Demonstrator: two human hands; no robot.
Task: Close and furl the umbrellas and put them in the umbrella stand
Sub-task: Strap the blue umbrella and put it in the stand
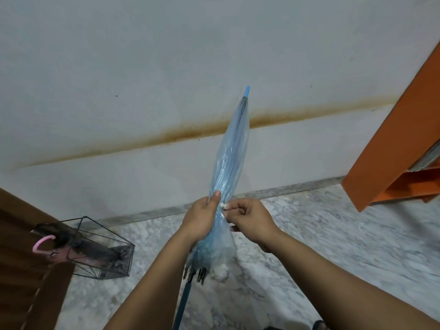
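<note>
Umbrella [232, 160], translucent pale blue plastic, is held up in front of the person, closed and gathered into a slim, crinkled bundle. Its long axis runs steeply from the dark shaft at the lower centre up to the solid blue tip, which points up and slightly right toward the white wall [142, 67]. Dark rib ends splay out below the bundle.

The left hand [202, 220] wraps around the gathered canopy, thumb pressed up along the folds. The right hand [250, 221] pinches a small white snap on the tie strap, fingertips curled, just beside the left thumb; both hands meet at the same spot on the canopy.

On the mottled grey marble floor at the lower left sits the umbrella stand [104, 253], a black wire frame with angular geometric sides, seen tilted by the wide lens. A pink umbrella [42, 244] with a curved glossy handle is already lodged in it. A rusty brown stain streaks the wall. An orange panel [395, 139] slants in at the right.
</note>
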